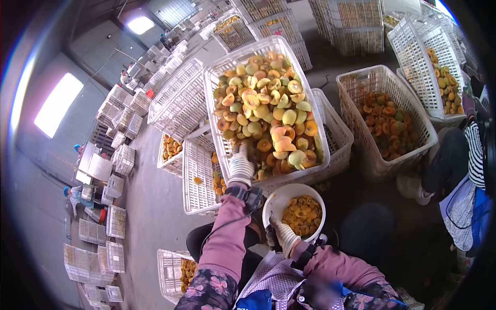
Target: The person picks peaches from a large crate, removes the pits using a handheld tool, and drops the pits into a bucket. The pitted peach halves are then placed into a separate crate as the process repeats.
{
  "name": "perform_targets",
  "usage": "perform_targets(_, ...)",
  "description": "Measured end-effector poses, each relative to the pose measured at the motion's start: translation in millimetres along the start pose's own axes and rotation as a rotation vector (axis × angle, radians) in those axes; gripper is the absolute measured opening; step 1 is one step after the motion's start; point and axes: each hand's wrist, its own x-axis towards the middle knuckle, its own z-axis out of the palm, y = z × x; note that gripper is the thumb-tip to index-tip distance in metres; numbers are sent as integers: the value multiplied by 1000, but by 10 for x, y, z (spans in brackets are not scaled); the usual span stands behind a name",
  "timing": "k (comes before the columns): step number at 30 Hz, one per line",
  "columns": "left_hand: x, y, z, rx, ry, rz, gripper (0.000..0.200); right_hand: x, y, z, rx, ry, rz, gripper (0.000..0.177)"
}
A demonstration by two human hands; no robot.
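Note:
My left hand (241,164), in a striped white glove, reaches into the near left corner of a white plastic crate (323,155). That crate is heaped with yellow-orange fruit halves (258,98) resembling apricots or peaches. Motion smears its fingers, and they overlap the fruit. My right hand (283,235), gloved with dark fingertips, is closed at the left rim of a white bucket (267,206). Cut orange fruit pieces (302,216) lie inside the bucket. I cannot tell what the right fingers hold.
On the right, another crate (385,164) holds orange halves, near a seated person's leg (448,163). Crates with fruit stand left (199,181) and lower left (168,276). Stacked crates (356,26) rise behind. People in blue caps work far left beside crate rows (116,222).

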Motion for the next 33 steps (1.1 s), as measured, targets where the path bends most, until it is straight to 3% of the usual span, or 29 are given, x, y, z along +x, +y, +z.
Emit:
perform_targets(1,-21,-70,157,202,54,72,52,26,-11,5,-6,0,-5,38)
perform_targets(3,-5,45,-46,-328,-47,-279,51,75,-39,-6,-49,53,-148,36)
perform_targets(4,-48,407,-355,-1223,-25,-689,50,60,-89,-37,-145,98,-217,36)
perform_targets(5,-189,470,-392,-1428,120,-759,49,51,-133,-17,-123,104,-212,36)
perform_targets(6,-418,420,-324,-1667,14,-595,43,38,-184,8,-286,130,-515,38)
perform_targets(7,-657,765,-418,-1524,-5,-554,37,38,-216,20,-459,154,-809,40)
perform_targets(9,-1038,961,-623,-1831,-198,-899,31,46,-229,6,-712,242,-938,46)
perform_targets(10,-1138,983,-645,-1664,-218,-903,29,19,-273,-2,-976,315,-806,48)
perform_targets(11,-1221,994,-659,-1498,-239,-899,29,-55,-291,20,-1054,333,-686,48)
perform_targets(13,-1248,1008,-538,-1594,-37,-1102,35,-52,-211,-14,-1054,324,-717,54)
perform_targets(17,-1344,950,-504,-1472,-60,-1069,37,-79,-178,-17,-994,333,-746,54)
perform_targets(19,-1415,879,-452,-1439,-68,-1066,38,-158,-187,-1,-1122,346,-684,55)
perform_targets(23,-1467,813,-456,-1393,-91,-1033,32,-40,-49,-42,-1016,280,-703,52)
perform_targets(25,-1479,848,-539,-1361,-106,-1004,29,114,72,-105,-733,89,-795,47)
perform_targets(26,-1505,861,-587,-1314,-146,-854,31,227,146,-154,-579,-28,-663,42)
perform_targets(27,-1516,861,-610,-1264,-186,-705,32,202,138,-142,-569,-26,-664,42)
perform_targets(29,-1561,606,-505,-1344,-280,-768,29,93,129,-124,-847,79,-612,40)
perform_targets(31,-1541,709,-599,-1257,-290,-637,30,-73,75,-80,-955,126,-570,39)
perform_targets(33,-1481,541,-668,-1234,-604,-693,28,-114,142,-98,-780,-119,-588,41)
